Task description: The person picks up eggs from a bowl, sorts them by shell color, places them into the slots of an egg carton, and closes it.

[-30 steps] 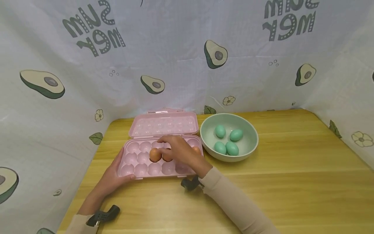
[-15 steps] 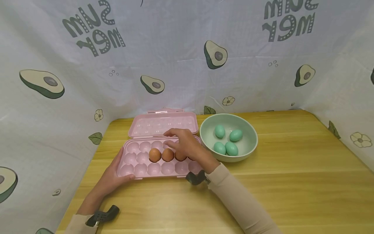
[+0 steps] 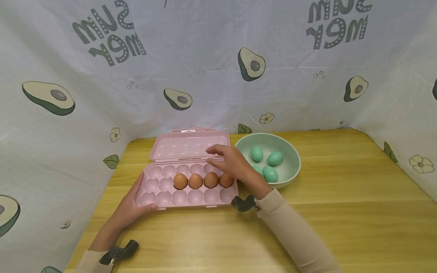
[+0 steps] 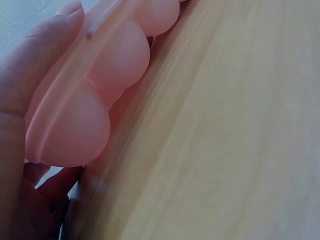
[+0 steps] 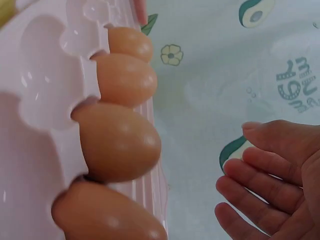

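Note:
A pink plastic egg carton (image 3: pixel 164 197) lies with its lid (image 3: pixel 191 146) folded back. Several brown eggs (image 3: pixel 196 181) sit in a line in its middle row, from the third cup to the right end. My left hand (image 3: pixel 131 204) grips the carton's left end, thumb along the front rim; in the left wrist view the thumb (image 4: pixel 47 47) lies against the rim and the fingers are partly hidden below it. My right hand (image 3: pixel 235 163) hovers over the carton's right end and the bowl's near-left side, fingers loosely bent and holding nothing. In the right wrist view a gap separates it from the eggs (image 5: pixel 120 142).
A pale green bowl (image 3: pixel 290 170) stands directly right of the carton, with several turquoise eggs (image 3: pixel 275 158) inside, one partly hidden by my right hand. The wooden table (image 3: pixel 334 212) meets a printed avocado cloth (image 3: pixel 211 94) at the back and sides.
My right hand has let go of the brown eggs' area and moved right toward the bowl, uncovering all the brown eggs. My left hand stays on the carton.

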A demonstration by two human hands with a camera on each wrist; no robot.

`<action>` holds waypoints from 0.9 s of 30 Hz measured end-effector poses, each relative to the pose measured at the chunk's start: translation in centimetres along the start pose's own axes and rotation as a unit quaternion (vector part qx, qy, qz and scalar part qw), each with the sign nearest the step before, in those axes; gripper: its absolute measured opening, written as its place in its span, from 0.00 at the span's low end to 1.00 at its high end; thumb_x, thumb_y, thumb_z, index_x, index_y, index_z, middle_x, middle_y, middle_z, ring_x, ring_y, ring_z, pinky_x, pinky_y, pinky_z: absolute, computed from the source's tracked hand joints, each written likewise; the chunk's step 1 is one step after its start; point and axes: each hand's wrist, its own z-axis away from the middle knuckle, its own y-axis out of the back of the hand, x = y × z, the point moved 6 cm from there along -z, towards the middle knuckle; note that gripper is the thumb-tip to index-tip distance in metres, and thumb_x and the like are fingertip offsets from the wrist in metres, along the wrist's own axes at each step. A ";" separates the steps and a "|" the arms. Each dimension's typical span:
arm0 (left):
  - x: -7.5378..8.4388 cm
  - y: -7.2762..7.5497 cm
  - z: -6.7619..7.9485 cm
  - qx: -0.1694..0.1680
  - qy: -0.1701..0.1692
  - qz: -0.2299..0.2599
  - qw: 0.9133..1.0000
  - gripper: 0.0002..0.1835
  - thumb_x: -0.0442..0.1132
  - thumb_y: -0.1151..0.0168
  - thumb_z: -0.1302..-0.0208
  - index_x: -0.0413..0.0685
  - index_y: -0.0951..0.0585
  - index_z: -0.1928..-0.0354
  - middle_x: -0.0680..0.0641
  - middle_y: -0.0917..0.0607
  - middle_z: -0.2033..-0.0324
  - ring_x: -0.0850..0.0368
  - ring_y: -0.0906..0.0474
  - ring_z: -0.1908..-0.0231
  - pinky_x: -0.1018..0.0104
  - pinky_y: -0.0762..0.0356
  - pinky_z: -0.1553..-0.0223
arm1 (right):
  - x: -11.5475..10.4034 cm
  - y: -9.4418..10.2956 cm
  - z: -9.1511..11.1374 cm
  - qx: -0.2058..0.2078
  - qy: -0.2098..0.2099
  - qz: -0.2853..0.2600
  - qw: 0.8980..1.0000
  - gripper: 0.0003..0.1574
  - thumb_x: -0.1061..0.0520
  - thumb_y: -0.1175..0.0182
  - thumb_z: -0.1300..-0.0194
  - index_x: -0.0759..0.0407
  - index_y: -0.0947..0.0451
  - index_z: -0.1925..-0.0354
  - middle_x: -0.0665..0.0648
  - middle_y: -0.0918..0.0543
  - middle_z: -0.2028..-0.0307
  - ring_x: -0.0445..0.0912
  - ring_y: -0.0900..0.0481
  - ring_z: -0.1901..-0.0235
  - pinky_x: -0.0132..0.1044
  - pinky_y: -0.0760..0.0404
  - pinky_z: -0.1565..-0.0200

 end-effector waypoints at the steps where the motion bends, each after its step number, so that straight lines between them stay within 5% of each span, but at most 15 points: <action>1: -0.1 0.0 0.0 0.000 0.000 0.001 1.000 0.63 0.45 0.24 0.54 0.59 0.59 0.23 0.40 0.50 0.26 0.34 0.50 0.30 0.35 0.48 0.36 | 0.2 0.2 0.0 0.001 -0.005 -0.001 1.000 0.18 0.56 0.35 0.37 0.60 0.19 0.49 0.55 0.16 0.51 0.50 0.20 0.48 0.41 0.23 0.45; 16: -0.2 0.2 -0.1 0.002 -0.003 -0.007 1.000 0.63 0.44 0.23 0.54 0.59 0.58 0.23 0.43 0.49 0.26 0.39 0.49 0.30 0.50 0.47 0.34 | 3.1 3.1 1.6 0.035 -0.046 -0.009 0.998 0.22 0.55 0.33 0.39 0.63 0.20 0.48 0.59 0.16 0.51 0.53 0.19 0.49 0.42 0.23 0.45; 27: -0.1 0.2 -0.1 0.001 0.000 -0.008 1.000 0.63 0.44 0.24 0.54 0.59 0.58 0.23 0.42 0.49 0.26 0.38 0.48 0.30 0.42 0.46 0.35 | 5.2 4.5 2.0 0.054 -0.078 -0.002 0.995 0.22 0.53 0.33 0.39 0.63 0.19 0.50 0.60 0.16 0.52 0.54 0.19 0.49 0.45 0.23 0.46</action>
